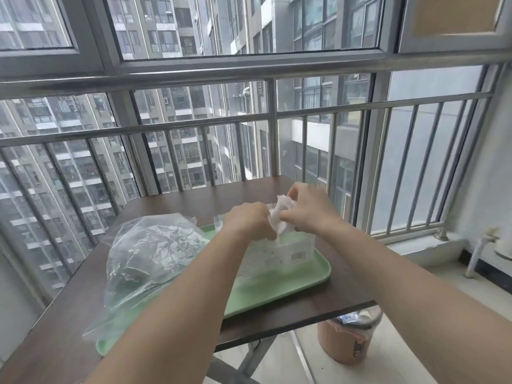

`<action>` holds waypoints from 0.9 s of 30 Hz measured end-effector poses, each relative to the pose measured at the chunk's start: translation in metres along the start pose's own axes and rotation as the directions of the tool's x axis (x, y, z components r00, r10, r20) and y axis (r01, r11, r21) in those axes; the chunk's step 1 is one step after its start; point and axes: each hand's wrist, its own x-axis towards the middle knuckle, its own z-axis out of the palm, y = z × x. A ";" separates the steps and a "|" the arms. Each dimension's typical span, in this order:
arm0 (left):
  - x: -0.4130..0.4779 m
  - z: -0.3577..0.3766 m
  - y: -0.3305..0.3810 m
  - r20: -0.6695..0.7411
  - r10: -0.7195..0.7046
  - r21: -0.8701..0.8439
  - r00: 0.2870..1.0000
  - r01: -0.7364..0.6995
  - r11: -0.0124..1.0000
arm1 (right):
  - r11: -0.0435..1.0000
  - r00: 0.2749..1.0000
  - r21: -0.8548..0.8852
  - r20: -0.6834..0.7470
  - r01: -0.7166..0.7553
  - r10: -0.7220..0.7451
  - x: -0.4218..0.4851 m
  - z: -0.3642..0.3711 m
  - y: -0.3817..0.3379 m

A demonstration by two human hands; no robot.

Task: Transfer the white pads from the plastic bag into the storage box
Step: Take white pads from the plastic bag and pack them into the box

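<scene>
1. Clear plastic bag (149, 259) lay nearest, left of both hands, on the green tray (277, 289).
2. Beyond it, the storage box (279, 252) stood directly beneath the hands.
3. Farthest, the left hand (246, 221) and right hand (307, 209) together pinched bunched white pads (281, 214) above it.

Much of the storage box (288, 250) is hidden behind the left hand (246, 220).

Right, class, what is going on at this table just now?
A person is moving pads from a bag to a box. The left hand and the right hand together grip a bunch of white pads just above the clear storage box. The box stands on a green tray on a brown table. The crumpled plastic bag lies over the left part of the tray, with no hand on it.
</scene>
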 end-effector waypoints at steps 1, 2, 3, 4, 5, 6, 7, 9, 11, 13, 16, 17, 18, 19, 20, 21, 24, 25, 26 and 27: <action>-0.001 0.000 0.000 0.001 -0.005 0.000 1.000 0.005 1.000 | 0.993 0.999 -0.109 0.007 0.038 -0.038 -0.001 0.002 -0.002; -0.001 0.000 0.000 -0.002 -0.008 0.002 1.000 0.008 1.000 | 0.975 0.997 -0.211 0.015 0.071 -0.070 -0.003 0.005 -0.005; -0.002 0.000 -0.001 -0.007 -0.011 0.004 1.000 0.011 1.000 | 0.950 0.996 -0.296 0.021 0.094 -0.092 -0.004 0.009 -0.007; -0.003 0.001 0.000 -0.012 -0.014 0.004 1.000 0.014 1.000 | 0.923 0.994 -0.368 0.028 0.111 -0.108 -0.006 0.012 -0.009; -0.004 0.002 -0.001 -0.020 -0.015 0.002 1.000 0.015 1.000 | 0.896 0.992 -0.427 0.034 0.125 -0.122 -0.008 0.015 -0.011; -0.004 0.003 -0.001 -0.030 -0.015 0.003 0.999 0.016 1.000 | 0.871 0.991 -0.473 0.034 0.131 -0.131 -0.009 0.018 -0.013; -0.005 0.004 0.000 -0.038 -0.014 0.004 0.999 0.014 1.000 | 0.848 0.991 -0.514 0.028 0.128 -0.132 -0.010 0.020 -0.014; -0.007 0.006 0.000 -0.053 -0.010 0.008 0.999 0.010 1.000 | 0.793 0.993 -0.602 -0.007 0.092 -0.120 -0.010 0.024 -0.015; -0.007 0.008 0.000 -0.056 0.006 0.007 0.998 -0.006 1.000 | 0.749 0.995 -0.660 -0.032 0.053 -0.098 -0.009 0.027 -0.016; -0.006 0.008 0.000 -0.047 0.020 0.004 0.999 -0.020 1.000 | 0.749 0.996 -0.661 -0.036 0.042 -0.088 -0.010 0.028 -0.017; -0.004 0.008 -0.001 -0.021 0.015 0.005 1.000 -0.014 1.000 | 0.790 0.994 -0.610 -0.038 0.060 -0.105 -0.013 0.029 -0.014; -0.004 0.006 -0.001 -0.015 0.012 0.009 1.000 -0.011 1.000 | 0.807 0.993 -0.588 -0.041 0.064 -0.108 -0.014 0.029 -0.014; -0.005 0.006 -0.001 -0.003 0.008 0.018 1.000 -0.008 1.000 | 0.821 0.993 -0.568 -0.044 0.068 -0.112 -0.016 0.029 -0.014; -0.006 0.005 0.000 0.012 0.007 0.028 1.000 -0.007 1.000 | 0.826 0.992 -0.559 -0.047 0.072 -0.118 -0.017 0.029 -0.013; -0.005 0.004 0.000 0.029 0.010 0.037 1.000 -0.011 0.999 | 0.829 0.990 -0.553 -0.047 0.084 -0.132 -0.019 0.030 -0.013; -0.005 0.003 0.000 0.044 0.015 0.046 0.999 -0.017 0.999 | 0.829 0.988 -0.552 -0.046 0.096 -0.145 -0.020 0.031 -0.012; 0.000 0.002 0.000 0.091 0.031 0.076 0.995 -0.038 0.996 | 0.843 0.978 -0.522 -0.072 0.128 -0.193 -0.028 0.033 -0.012; 0.001 0.002 0.000 0.098 0.035 0.080 0.995 -0.043 0.996 | 0.848 0.974 -0.514 -0.098 0.127 -0.205 -0.030 0.033 -0.010; 0.001 0.002 0.000 0.098 0.034 0.077 0.995 -0.042 0.996 | 0.853 0.967 -0.506 -0.126 0.128 -0.220 -0.032 0.032 -0.010; 0.001 0.002 -0.001 0.088 0.034 0.073 0.996 -0.040 0.997 | 0.856 0.965 -0.503 -0.143 0.122 -0.222 -0.033 0.032 -0.008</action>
